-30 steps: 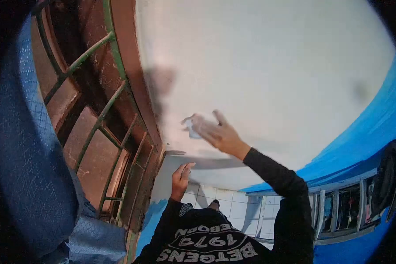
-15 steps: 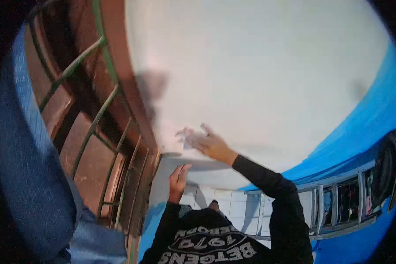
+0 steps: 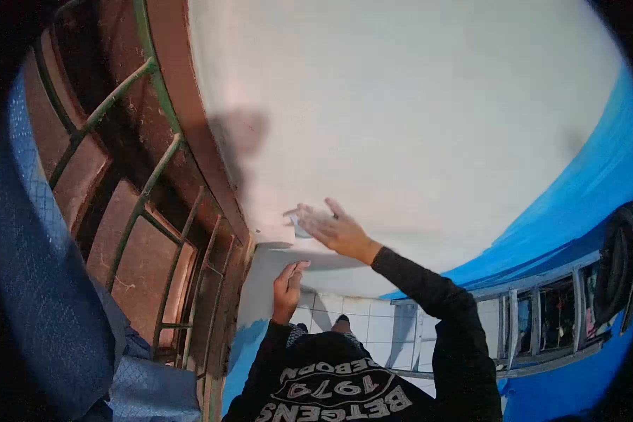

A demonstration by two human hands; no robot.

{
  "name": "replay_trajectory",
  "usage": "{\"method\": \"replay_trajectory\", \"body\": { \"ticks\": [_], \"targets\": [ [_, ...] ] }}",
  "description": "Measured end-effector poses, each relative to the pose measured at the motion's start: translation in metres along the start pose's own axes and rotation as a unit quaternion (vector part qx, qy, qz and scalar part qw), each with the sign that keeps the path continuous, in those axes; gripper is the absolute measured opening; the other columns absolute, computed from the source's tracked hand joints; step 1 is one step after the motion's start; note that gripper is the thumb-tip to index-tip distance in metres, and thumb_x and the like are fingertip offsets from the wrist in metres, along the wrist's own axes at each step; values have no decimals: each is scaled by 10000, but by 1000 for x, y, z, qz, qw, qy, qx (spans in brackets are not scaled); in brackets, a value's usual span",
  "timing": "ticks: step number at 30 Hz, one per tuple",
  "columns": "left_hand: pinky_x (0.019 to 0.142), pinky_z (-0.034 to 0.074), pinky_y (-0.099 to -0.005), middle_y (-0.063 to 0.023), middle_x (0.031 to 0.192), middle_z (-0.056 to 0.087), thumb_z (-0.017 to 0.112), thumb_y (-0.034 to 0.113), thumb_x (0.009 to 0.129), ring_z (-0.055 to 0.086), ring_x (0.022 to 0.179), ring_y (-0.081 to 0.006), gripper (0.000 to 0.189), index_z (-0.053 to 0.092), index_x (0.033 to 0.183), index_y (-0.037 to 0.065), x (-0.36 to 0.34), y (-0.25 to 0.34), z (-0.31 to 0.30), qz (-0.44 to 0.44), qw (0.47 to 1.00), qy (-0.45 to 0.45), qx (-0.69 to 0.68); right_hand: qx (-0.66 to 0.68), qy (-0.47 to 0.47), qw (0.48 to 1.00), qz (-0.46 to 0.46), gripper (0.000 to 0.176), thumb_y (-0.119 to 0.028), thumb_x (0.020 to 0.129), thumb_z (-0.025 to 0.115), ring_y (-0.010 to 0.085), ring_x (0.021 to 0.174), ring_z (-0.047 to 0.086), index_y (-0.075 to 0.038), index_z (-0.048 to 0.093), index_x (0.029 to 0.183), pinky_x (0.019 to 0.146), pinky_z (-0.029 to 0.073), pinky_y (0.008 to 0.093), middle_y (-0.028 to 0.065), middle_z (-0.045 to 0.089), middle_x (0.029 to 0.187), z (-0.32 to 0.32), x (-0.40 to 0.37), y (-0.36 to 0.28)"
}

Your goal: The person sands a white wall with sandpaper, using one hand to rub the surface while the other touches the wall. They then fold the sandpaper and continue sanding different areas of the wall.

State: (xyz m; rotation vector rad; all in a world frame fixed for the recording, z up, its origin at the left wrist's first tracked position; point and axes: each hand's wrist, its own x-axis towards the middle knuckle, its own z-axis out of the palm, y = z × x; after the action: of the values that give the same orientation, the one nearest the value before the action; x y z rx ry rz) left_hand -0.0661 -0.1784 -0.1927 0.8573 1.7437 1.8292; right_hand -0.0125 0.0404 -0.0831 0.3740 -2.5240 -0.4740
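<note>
My right hand is raised against the white wall, fingers stretched flat and thumb apart. Under its fingertips shows a small grey-white patch; whether this is a thin piece or a shadow I cannot tell. Below and to the left, my left hand is held up near the wall's lower corner, fingers bent and pressed together. What lies between them, if anything, is too small to make out. The two hands are apart.
A brown window frame with green metal bars runs along the left. Blue cloth hangs at the lower left. Blue paint borders the wall at right, beside a grey rack and a black tyre-like ring. White tiles lie below.
The window bars sit slightly further left in view. My right hand has shifted a little and looks less blurred. My left hand has barely moved.
</note>
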Motion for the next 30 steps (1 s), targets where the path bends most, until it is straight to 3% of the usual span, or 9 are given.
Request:
{"method": "replay_trajectory", "body": {
  "ticks": [2,5,7,10,12,14,16,25,30],
  "targets": [
    [933,475,-313,-68,1209,704,494,225,1080,624,1057,-151,313,683,1222,20,-1,6,-1,-12,1000,-19,1,-11,-58,998,-15,425,-240,972,611,146,1377,503,-171,596,1391,1147,333,631,5,574,1461,0,-3,-1],
    [939,479,-320,-77,1211,708,494,238,1082,626,1063,-153,320,682,1220,19,-3,-1,0,-29,999,-13,-14,44,27,999,1,433,-253,962,630,162,1401,487,-154,599,1383,1138,330,644,10,569,1467,-15,4,25],
    [913,472,-288,-60,1156,705,503,193,1072,611,1015,-133,289,683,1208,12,-2,1,3,-28,999,-5,-19,-30,101,994,35,442,-254,955,644,182,1403,489,-140,598,1379,1122,332,659,17,561,1478,-70,34,49],
    [887,469,-259,-51,1105,707,510,147,1064,603,967,-115,262,684,1197,4,-4,-3,6,-27,999,-2,-25,-35,71,997,23,444,-232,936,644,194,1371,530,-124,602,1364,1103,350,663,36,566,1476,-91,46,52],
    [887,473,-262,-58,1109,713,507,148,1065,609,966,-117,263,683,1197,3,-5,2,5,-29,999,-9,-22,-21,35,999,-19,405,-196,949,600,203,1460,405,-132,590,1349,1161,357,590,81,520,1506,-30,6,38],
    [920,475,-276,-78,1124,720,500,138,1065,630,998,-138,261,687,1186,1,-5,18,4,-15,1000,-1,-13,5,45,999,-30,414,-189,949,595,176,1459,398,-141,589,1360,1200,328,559,52,495,1538,-21,-2,9],
    [934,474,-282,-84,1128,721,496,134,1064,635,1019,-143,262,688,1181,-1,-7,13,1,-14,1000,4,-3,44,-88,995,-20,396,-194,967,583,157,1456,400,-148,596,1360,1207,323,548,2,497,1541,-2,-18,-5],
    [949,474,-292,-94,1121,724,511,131,1055,639,1037,-153,252,690,1170,-5,-6,4,0,13,1000,15,4,-72,111,991,31,441,-204,961,595,200,1478,373,-97,565,1388,1163,359,557,45,473,1557,-83,45,50],
    [937,476,-286,-83,1116,721,510,139,1057,634,1025,-146,258,686,1178,-5,-6,13,0,9,1000,8,15,-22,51,998,-3,465,-215,966,567,202,1493,350,-101,542,1416,1196,329,514,50,454,1570,-16,-2,12]
  ]
}}
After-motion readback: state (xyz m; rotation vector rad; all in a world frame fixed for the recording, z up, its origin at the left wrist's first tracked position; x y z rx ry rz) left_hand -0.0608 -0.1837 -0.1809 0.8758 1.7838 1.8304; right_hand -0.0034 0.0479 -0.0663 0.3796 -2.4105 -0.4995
